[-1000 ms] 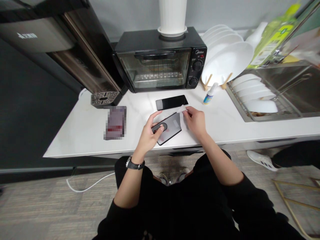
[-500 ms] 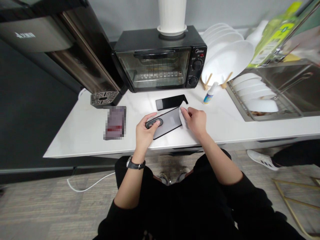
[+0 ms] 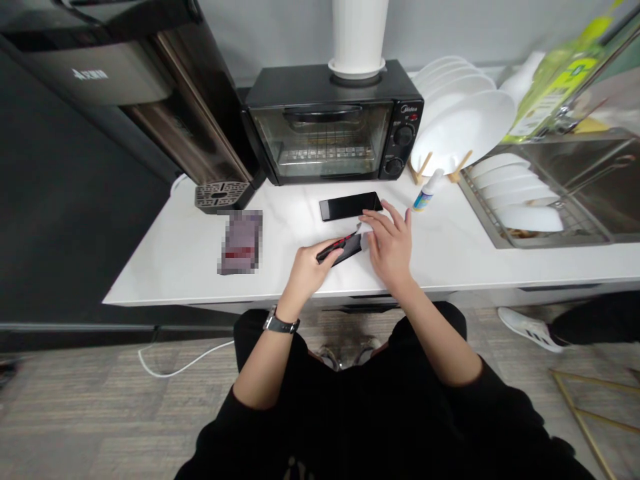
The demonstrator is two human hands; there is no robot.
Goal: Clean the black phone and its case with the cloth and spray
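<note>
My left hand (image 3: 309,272) grips the camera end of a phone case (image 3: 351,249), which is dark-edged and tilted with its side toward me. My right hand (image 3: 391,252) has a small white tissue (image 3: 365,229) under its fingertips, pressed to the far end of the case; part of the tissue is hidden by the fingers. Just behind the case, a black smartphone (image 3: 349,207) lies flat on the white counter (image 3: 280,247). A small spray bottle (image 3: 425,194) with a white top stands to the right of the phone.
At the back stands a toaster oven (image 3: 325,140) with a white pot (image 3: 359,40) on top. A drink dispenser (image 3: 200,120) and a pixelated packet (image 3: 242,241) are on the left. White plates (image 3: 465,127) and a sink (image 3: 590,200) with bowls are on the right.
The phone case has been tilted from showing its flat back to showing its edge. My right hand has spread its fingers over the case's end, and the view has shifted slightly.
</note>
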